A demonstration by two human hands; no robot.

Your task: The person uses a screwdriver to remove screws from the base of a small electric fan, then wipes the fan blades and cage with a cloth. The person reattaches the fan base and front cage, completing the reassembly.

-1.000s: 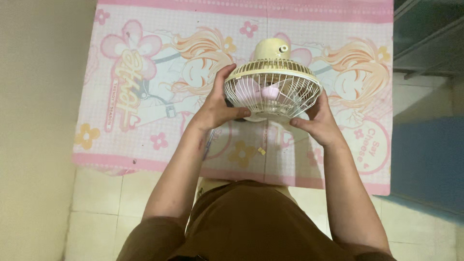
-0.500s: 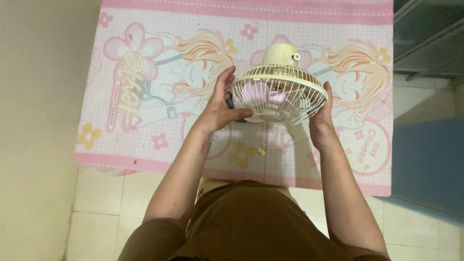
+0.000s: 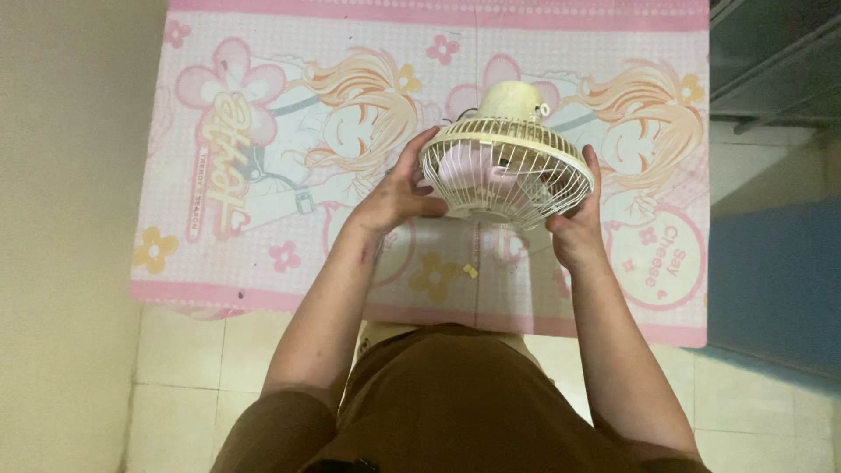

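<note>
Hands, left (image 3: 399, 197) and right (image 3: 574, 228), clasp opposite rims of the cream fan (image 3: 506, 171).

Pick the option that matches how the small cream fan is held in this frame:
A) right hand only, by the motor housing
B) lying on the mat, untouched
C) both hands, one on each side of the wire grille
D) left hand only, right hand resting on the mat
C: the left hand and the right hand grip opposite sides of the fan by its wire grille, holding it up above the pink cartoon mat.
</note>
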